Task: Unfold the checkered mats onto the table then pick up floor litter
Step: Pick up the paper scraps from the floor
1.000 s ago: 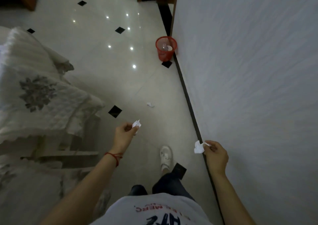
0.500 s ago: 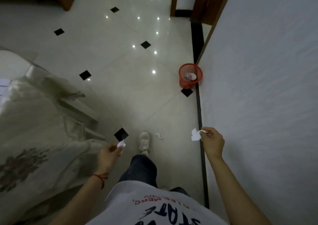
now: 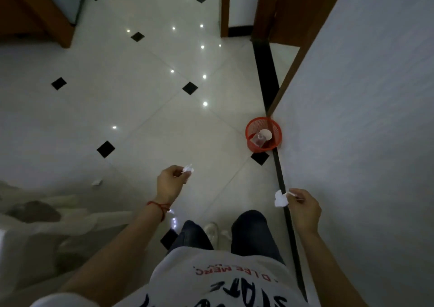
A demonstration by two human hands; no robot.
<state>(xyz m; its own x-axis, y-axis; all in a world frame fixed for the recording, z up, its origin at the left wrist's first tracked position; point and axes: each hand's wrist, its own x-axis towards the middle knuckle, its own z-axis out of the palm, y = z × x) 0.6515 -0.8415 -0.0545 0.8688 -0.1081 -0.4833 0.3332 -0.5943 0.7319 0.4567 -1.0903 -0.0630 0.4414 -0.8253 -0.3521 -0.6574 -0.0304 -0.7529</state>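
My left hand (image 3: 171,184) pinches a small crumpled white paper scrap (image 3: 188,168) at its fingertips, held out over the tiled floor. My right hand (image 3: 303,209) grips a larger white paper scrap (image 3: 280,199) beside the wall's black skirting. A red mesh waste basket (image 3: 263,138) stands ahead against the wall, holding a clear plastic cup and a white round piece. Another small white scrap (image 3: 97,182) lies on the floor at the left, near the cloth edge.
A pale patterned cloth (image 3: 42,215) drapes over furniture at lower left. The white wall (image 3: 366,130) runs along the right. A wooden door frame (image 3: 263,10) and a wooden cabinet (image 3: 35,8) stand farther ahead. My legs and shoes (image 3: 212,230) are below.
I have walked forward; the red basket is now much closer. My left hand rose and moved forward with its scrap. The floor scrap near my foot passed out of view.
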